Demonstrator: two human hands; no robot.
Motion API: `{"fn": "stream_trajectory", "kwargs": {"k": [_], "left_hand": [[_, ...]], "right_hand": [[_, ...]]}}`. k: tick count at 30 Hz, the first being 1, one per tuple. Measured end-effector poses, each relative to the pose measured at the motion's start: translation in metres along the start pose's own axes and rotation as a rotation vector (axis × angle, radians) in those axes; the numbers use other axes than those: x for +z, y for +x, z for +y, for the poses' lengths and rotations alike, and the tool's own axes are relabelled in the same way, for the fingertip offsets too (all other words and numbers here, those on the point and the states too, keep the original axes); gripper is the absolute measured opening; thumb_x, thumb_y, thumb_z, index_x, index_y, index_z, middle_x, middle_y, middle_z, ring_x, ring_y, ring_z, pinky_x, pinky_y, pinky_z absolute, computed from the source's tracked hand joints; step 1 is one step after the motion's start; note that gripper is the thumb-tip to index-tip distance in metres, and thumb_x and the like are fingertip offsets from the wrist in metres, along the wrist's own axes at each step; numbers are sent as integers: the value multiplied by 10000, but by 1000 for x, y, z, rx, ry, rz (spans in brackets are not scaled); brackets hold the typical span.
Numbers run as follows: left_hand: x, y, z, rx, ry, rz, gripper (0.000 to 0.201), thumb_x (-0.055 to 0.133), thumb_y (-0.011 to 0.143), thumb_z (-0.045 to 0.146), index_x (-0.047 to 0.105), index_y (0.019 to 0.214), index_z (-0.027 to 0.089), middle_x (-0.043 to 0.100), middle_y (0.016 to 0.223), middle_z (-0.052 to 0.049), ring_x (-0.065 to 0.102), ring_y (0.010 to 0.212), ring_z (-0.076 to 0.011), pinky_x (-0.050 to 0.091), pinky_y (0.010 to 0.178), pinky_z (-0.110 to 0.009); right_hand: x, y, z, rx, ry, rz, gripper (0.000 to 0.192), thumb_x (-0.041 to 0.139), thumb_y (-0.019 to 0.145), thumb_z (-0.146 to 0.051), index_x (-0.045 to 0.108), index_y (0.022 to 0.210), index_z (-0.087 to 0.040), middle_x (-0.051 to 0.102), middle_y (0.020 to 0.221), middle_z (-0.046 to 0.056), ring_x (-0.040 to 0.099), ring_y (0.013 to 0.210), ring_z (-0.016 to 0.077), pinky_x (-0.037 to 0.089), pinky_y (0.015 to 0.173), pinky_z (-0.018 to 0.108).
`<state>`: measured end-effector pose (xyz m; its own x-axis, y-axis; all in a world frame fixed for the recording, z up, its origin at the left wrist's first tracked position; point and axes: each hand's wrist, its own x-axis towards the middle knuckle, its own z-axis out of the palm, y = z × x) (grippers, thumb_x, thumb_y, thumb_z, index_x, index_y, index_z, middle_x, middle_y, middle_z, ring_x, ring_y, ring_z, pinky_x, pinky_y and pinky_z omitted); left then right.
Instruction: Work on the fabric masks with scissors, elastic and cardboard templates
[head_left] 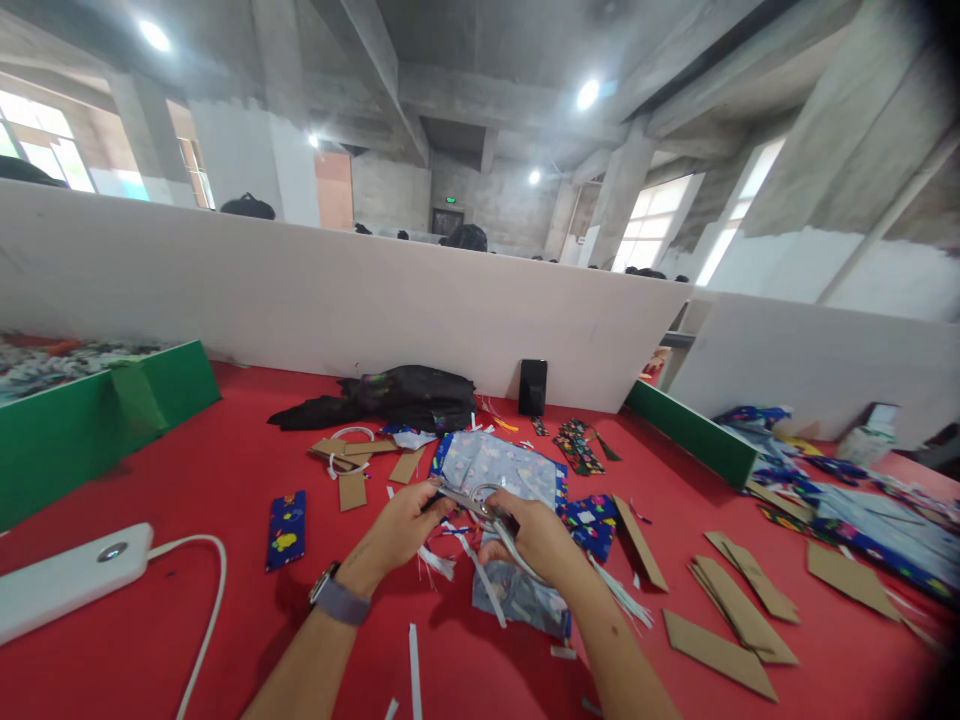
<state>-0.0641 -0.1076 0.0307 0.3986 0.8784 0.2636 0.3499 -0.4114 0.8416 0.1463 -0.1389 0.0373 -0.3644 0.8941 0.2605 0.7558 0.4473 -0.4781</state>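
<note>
My right hand (529, 535) is closed around the handles of metal scissors (461, 498), whose blades point left. At the blade tips, my left hand (409, 528) pinches its thumb and fingers together. What lies between them is too small to make out. Under and behind the hands is blue patterned fabric (517, 465), its pale reverse side up. Another fabric piece (517, 597) lies below my right hand, with a white strip (491, 590) across it. White threads (436, 562) hang beside my left hand, and a blue patterned rectangle (286, 530) rests farther left.
Cardboard strips (739, 610) lie on the red table (225, 440) at right, and more cardboard (352, 490) at left. A black cloth (405, 395) and a phone (533, 387) are by the white partition (315, 290). A white device (82, 580) with a cable sits front left.
</note>
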Motion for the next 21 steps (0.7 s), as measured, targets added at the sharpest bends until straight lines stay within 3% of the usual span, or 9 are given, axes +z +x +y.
{"fn": "stream_trajectory", "kwargs": {"k": [21], "left_hand": [[3, 1, -3, 37, -90, -58, 270, 461, 832, 349, 655, 857, 163, 686, 861, -46, 597, 807, -184, 430, 726, -248]], "right_hand": [[-1, 0, -3, -30, -20, 5, 323, 603, 724, -499, 532, 869, -220, 515, 604, -35, 434, 533, 119, 246, 502, 205]]}}
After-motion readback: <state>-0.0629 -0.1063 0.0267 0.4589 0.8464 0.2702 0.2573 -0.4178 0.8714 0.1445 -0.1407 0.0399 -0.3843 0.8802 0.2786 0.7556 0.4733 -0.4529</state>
